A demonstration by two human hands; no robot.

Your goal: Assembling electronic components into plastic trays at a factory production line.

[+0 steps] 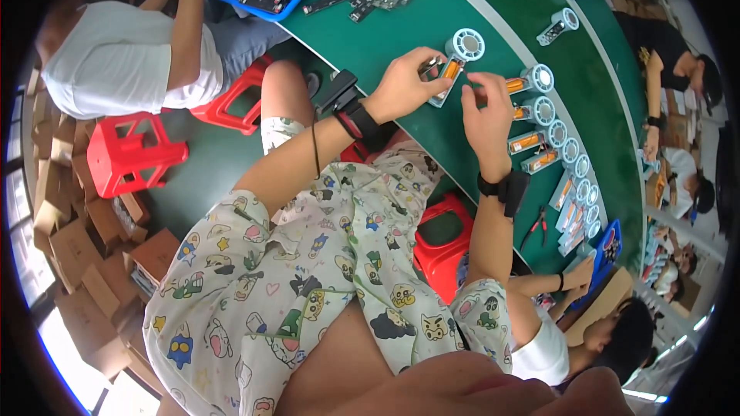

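Hands about a pale-blue fan unit (456, 64), over the near part of the green worktop (443, 11). The unit's long axis slants, round head pointing away from the wearer and slightly rightward. Left of the unit and nearer, the left hand (408, 83) pinches its handle between thumb and fingers; just right of it, the right hand (489, 112) curls loosely, fingers parted, apparently without contact. Farther right: similar units (543, 111).
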